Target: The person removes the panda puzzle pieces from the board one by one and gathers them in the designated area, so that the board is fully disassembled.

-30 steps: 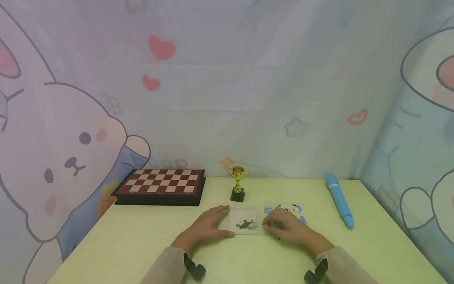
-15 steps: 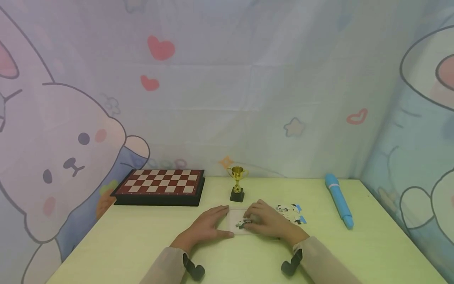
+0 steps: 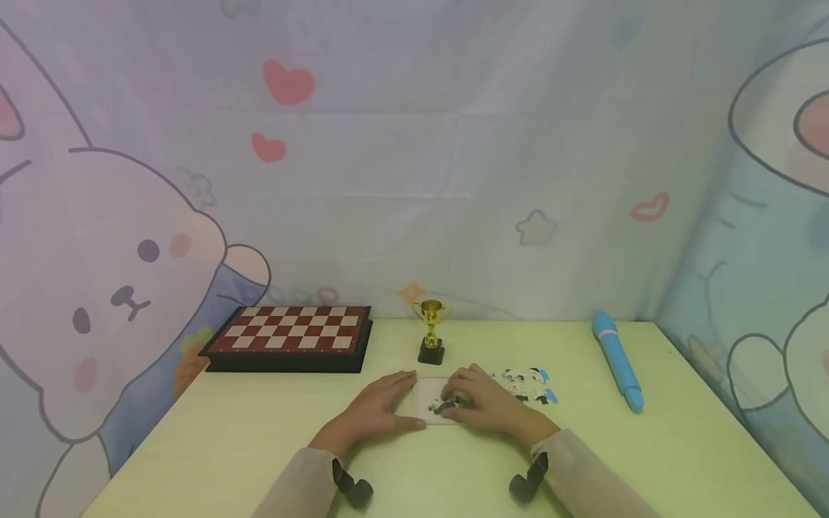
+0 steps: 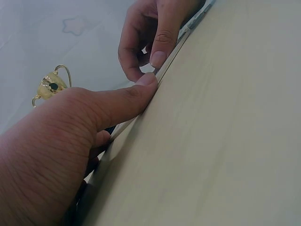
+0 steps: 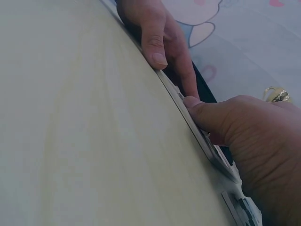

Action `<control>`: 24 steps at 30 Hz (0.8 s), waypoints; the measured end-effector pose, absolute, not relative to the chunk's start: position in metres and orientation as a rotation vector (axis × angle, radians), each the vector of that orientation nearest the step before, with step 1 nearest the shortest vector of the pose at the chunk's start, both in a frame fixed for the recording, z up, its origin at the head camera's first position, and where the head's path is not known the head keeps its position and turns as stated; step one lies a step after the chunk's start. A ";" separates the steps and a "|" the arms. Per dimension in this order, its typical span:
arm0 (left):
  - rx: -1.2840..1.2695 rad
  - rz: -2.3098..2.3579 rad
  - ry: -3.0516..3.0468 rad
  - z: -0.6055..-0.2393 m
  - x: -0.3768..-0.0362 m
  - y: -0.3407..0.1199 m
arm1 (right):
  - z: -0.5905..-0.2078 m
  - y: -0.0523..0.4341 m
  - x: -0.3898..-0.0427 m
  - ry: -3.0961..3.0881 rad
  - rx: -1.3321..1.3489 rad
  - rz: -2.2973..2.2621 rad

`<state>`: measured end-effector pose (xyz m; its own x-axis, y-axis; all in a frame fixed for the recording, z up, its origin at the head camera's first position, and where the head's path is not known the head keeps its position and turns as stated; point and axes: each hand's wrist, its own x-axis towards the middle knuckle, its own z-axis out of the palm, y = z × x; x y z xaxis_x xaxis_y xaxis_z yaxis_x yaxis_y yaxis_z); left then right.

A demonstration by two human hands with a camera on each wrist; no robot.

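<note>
1. Hands meet at the tray (image 3: 429,393) in the middle of the worktop (image 3: 227,446).
2. Your left hand (image 3: 374,411) lies flat, thumb pressed on the tray's near edge.
3. Your right hand (image 3: 484,404) has curled fingers on a piece (image 3: 442,406) in the tray.
4. Loose pieces (image 3: 529,385) lie just right of the tray.
5. Trophy (image 3: 430,340) stands behind it.

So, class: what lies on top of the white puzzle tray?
On the puzzle tray lie fitted pieces, the right hand and the left hand at its edge; anything beneath the fingers stays hidden.
</note>
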<state>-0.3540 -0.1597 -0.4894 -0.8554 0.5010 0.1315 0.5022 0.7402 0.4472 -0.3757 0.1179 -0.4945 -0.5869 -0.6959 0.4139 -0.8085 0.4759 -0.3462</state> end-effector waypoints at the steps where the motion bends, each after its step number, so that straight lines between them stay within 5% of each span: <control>1: -0.842 -0.753 -2.929 -0.489 -0.354 -0.160 | -0.494 0.118 -0.375 -2.511 1.295 0.769; 24: -0.833 -0.793 -2.925 -0.488 -0.353 -0.159 | -0.493 0.114 -0.371 -2.611 1.177 0.990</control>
<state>-0.3530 -0.1593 -0.4882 -0.8596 0.4934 0.1325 0.4927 0.7322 0.4702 -0.3713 0.1139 -0.4927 -0.6932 -0.6308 0.3485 -0.7033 0.4866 -0.5182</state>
